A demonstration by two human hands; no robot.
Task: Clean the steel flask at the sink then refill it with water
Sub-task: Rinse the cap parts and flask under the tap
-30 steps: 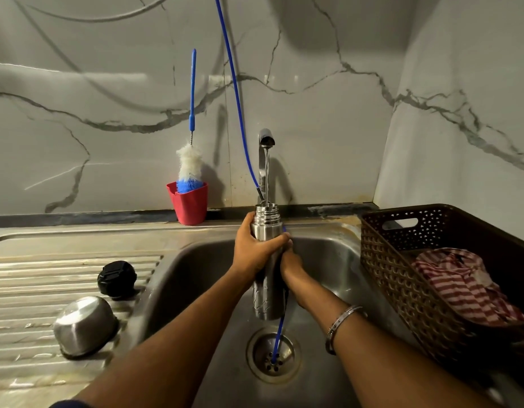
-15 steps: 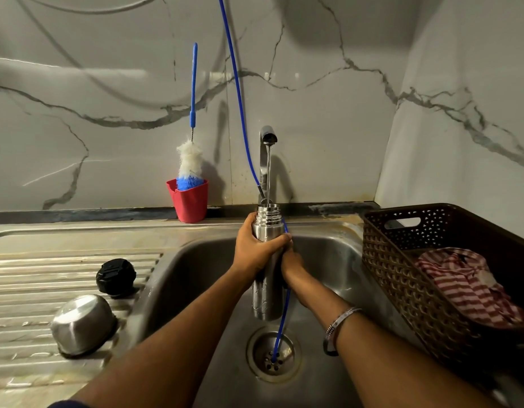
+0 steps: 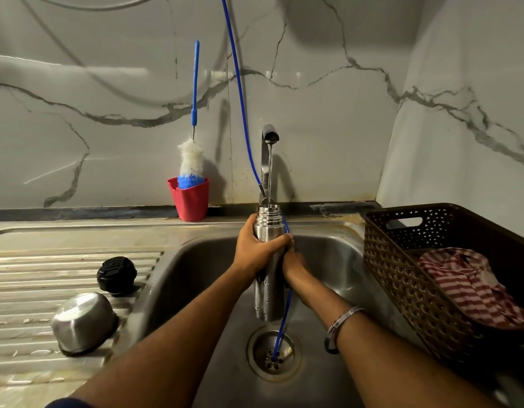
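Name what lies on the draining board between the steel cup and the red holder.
In the head view, the black flask cap sits on the ribbed board between the upturned steel cup and the red holder.

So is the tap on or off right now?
On. A thin stream of water runs from the tap into the open mouth of the flask, held upright beneath it.

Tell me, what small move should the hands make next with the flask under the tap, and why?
Probably hold the flask steady and upright under the tap. Water falls into its open mouth, both hands, left and right, grip its body over the sink, and the black cap lies aside on the drainboard. How full the flask is cannot be seen.
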